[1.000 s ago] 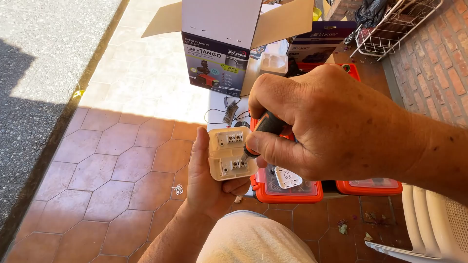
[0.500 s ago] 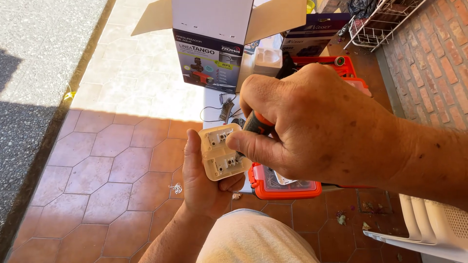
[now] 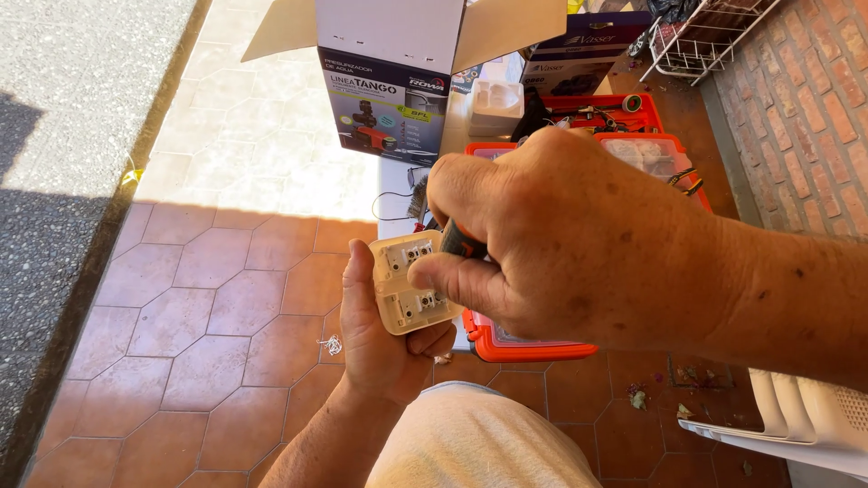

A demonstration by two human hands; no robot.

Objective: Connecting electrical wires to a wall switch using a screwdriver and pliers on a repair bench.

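The left hand (image 3: 384,339) cups a cream switch block (image 3: 411,282) from below, thumb up its left edge and fingers curled under its lower right corner, so the grip is closed around it. The right hand (image 3: 565,244) is closed on a screwdriver handle (image 3: 459,240), dark with an orange band; only a short piece shows between thumb and forefinger, and the tip is hidden, so I cannot tell where it meets the block. The thumb presses against the block's right edge.

The block sits in the middle of the frame, just left of the right fist and above the left palm. Its long side runs roughly top to bottom, tilted a little, with the open face and its two sets of terminals turned up toward the camera.

The right hand and forearm cover much of the orange parts case (image 3: 529,343) lying on the tiled floor (image 3: 217,316) behind. Further up the frame stands an open cardboard box (image 3: 389,81), with a white wire rack (image 3: 696,41) in the upper right by the brick wall (image 3: 805,99). A white plastic chair (image 3: 796,420) edges in at lower right.
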